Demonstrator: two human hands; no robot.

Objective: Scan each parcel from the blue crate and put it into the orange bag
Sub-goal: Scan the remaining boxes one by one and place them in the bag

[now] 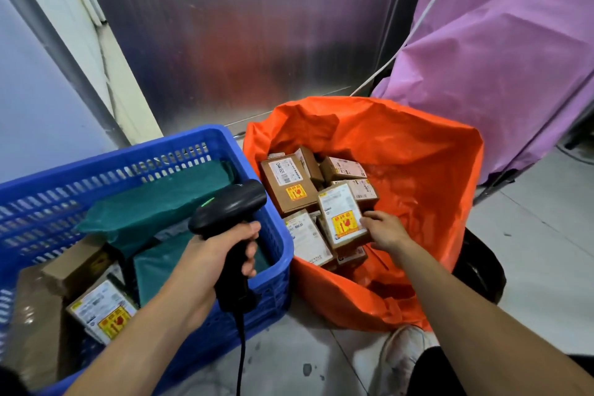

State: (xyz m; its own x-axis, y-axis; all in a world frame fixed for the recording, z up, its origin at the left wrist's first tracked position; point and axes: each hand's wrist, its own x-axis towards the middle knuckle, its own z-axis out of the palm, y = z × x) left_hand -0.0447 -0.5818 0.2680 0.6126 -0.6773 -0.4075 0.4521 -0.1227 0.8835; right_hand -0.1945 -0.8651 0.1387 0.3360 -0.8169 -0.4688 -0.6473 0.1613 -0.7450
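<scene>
A blue slatted crate (279, 235) stands at the left, holding green mailer bags (160, 199) and cardboard parcels (103, 315). To its right the orange bag (418, 164) lies open with several small cardboard parcels inside. My left hand (221, 254) grips a black barcode scanner (234, 202) above the crate's right wall; a green light glows on its head. My right hand (384, 230) reaches into the orange bag and holds a small cardboard parcel (342, 214) with a white label and a yellow-red sticker, on top of the other parcels.
A ribbed metal wall (241, 42) rises behind crate and bag. Purple sheeting (498, 58) hangs at the right, with a white cord across it. The scanner's black cable (241, 357) drops to the tiled floor. A white shoe (401, 360) shows below the bag.
</scene>
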